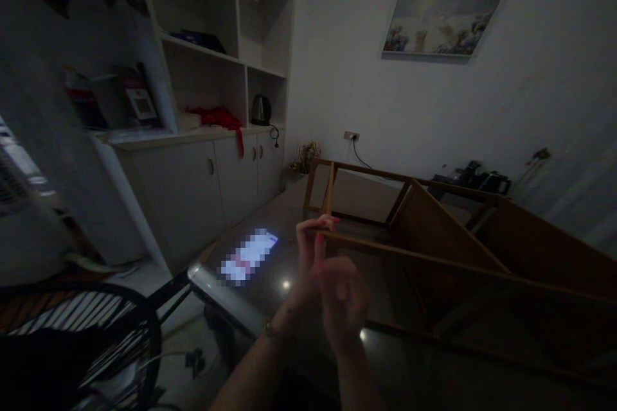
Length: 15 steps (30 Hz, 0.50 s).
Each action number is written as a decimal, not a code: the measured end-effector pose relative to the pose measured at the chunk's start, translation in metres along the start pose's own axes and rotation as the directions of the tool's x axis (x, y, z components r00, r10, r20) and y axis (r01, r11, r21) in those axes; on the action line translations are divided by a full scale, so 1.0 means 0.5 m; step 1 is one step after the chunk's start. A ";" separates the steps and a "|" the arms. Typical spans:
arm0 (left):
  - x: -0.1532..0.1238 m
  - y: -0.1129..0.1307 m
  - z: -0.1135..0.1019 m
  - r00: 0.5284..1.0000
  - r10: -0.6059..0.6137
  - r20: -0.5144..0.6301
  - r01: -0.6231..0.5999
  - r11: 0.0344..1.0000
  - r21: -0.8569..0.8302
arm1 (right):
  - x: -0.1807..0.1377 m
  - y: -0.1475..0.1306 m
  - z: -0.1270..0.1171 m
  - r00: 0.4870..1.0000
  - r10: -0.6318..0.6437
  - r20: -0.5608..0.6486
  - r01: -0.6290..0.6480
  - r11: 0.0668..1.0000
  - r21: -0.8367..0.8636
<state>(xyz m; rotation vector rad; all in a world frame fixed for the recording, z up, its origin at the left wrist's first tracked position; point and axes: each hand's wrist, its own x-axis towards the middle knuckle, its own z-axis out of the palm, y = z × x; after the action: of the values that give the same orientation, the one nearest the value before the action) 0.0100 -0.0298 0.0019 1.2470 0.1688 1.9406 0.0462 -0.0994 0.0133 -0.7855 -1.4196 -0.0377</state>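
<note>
A brown wooden shelf rack lies on its side on the dark glossy table. My left hand, with a bracelet at its wrist, reaches to the rack's near left corner. Its fingers curl over the end of the upper rail there. Just below and in front of that corner is my right hand. Its index finger points up against the rail end while the other fingers are folded in. Whether something small sits between those fingers is too dark and blurred to tell.
A lit phone lies left of my hands near the table edge. A round black woven chair stands at lower left. White cabinets hold a kettle and red cloth. Dark items sit behind the rack.
</note>
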 end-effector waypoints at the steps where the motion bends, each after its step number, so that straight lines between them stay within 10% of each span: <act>1: 0.001 0.001 0.000 1.000 0.004 0.004 -0.004 1.000 -0.001 | -0.001 0.000 -0.002 1.000 -0.020 -0.017 0.019 1.000 -0.014; 7: 0.003 0.006 -0.005 0.999 0.025 0.036 -0.028 0.996 0.081 | -0.025 0.003 -0.058 0.977 -0.164 -0.138 0.136 0.972 -0.191; 10: 0.006 0.006 -0.006 0.996 0.076 0.051 -0.080 0.992 0.096 | -0.043 0.029 -0.107 0.984 -0.175 0.030 0.175 0.920 -0.350; 15: 0.008 0.006 -0.003 0.996 0.085 0.022 -0.087 0.988 0.127 | -0.055 0.098 -0.156 0.912 0.173 0.372 0.099 0.787 -0.609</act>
<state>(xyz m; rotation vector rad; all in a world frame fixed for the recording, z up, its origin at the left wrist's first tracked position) 0.0064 -0.0288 0.0058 1.3742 0.2375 2.0189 0.1311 -0.1135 -0.0299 -1.4349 -1.8220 -0.3436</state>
